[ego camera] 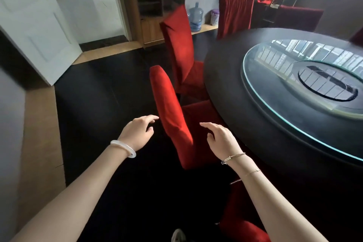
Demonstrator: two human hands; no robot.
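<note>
A chair with a red fabric cover (169, 108) stands at the edge of a large round dark table (275, 120), its back towards me. My left hand (138, 131) hovers just left of the chair back, fingers relaxed and spread, holding nothing. On the other side of the chair back my right hand (221, 136) reaches forward, also with loose fingers and nothing in it. Neither hand touches the cover. A white bangle sits on my left wrist and thin bracelets on my right.
A glass turntable (261, 92) lies on the table. More red-covered chairs (180, 49) ring the table, one at the bottom right (241, 220). A wooden cabinet (153, 6), a water jug (196, 16) and an open white door (33, 21) stand at the back. The floor is dark.
</note>
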